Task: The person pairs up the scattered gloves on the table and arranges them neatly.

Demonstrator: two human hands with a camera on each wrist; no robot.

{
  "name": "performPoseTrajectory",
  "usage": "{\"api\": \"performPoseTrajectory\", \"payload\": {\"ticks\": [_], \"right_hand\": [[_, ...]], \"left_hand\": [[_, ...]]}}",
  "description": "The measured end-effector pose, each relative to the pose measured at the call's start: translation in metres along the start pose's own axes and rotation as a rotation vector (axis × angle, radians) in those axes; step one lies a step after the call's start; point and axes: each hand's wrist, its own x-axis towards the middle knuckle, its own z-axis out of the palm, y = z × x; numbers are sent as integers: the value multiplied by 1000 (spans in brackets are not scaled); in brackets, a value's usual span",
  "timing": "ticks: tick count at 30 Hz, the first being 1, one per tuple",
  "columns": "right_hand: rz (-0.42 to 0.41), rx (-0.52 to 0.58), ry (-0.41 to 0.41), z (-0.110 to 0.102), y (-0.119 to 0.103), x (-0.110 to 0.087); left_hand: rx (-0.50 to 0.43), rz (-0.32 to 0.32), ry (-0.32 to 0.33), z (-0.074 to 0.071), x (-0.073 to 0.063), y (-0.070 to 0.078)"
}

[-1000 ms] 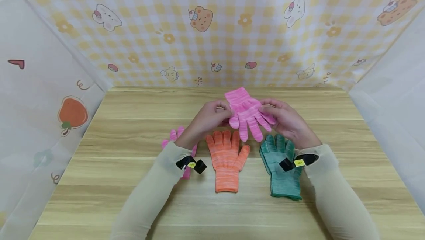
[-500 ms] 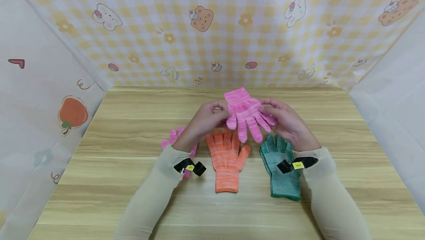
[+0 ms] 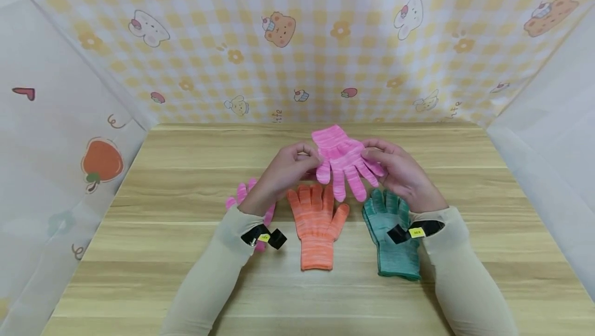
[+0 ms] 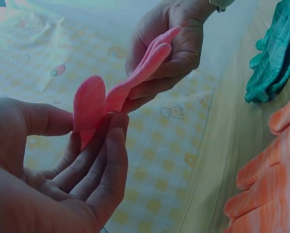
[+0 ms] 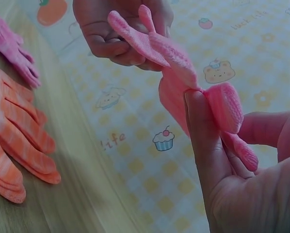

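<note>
A pink knitted glove (image 3: 341, 160) hangs above the table's far half in the head view, cuff upward and fingers spread downward. My left hand (image 3: 289, 170) pinches its left edge near the glove's thumb; the left wrist view shows this grip, with thumb and fingertips on the pink fabric (image 4: 89, 104). On the opposite side, my right hand (image 3: 403, 173) holds the glove between thumb and fingers by its outer fingers. Seen in the right wrist view, the pink glove (image 5: 179, 80) stretches edge-on between both hands.
On the wooden table (image 3: 186, 274) lie an orange glove (image 3: 317, 233) in the middle and stacked green gloves (image 3: 397, 253) partly under my right wrist. Another pink glove (image 3: 241, 191) is largely hidden by my left forearm. A checked cloth (image 3: 316, 62) hangs behind.
My left hand has shifted slightly left, and the held pink glove has tilted and moved a little with it. Both hands keep their grip; the gloves on the table stay put.
</note>
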Motion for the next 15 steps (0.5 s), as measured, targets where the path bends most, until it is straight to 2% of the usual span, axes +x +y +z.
{"api": "performPoseTrajectory", "payload": {"ticks": [7, 15], "right_hand": [[1, -10, 8, -1, -3, -1], [5, -6, 9, 0, -3, -3]], "left_hand": [[-15, 28, -27, 0, -2, 0], [-9, 37, -16, 0, -3, 0]]}}
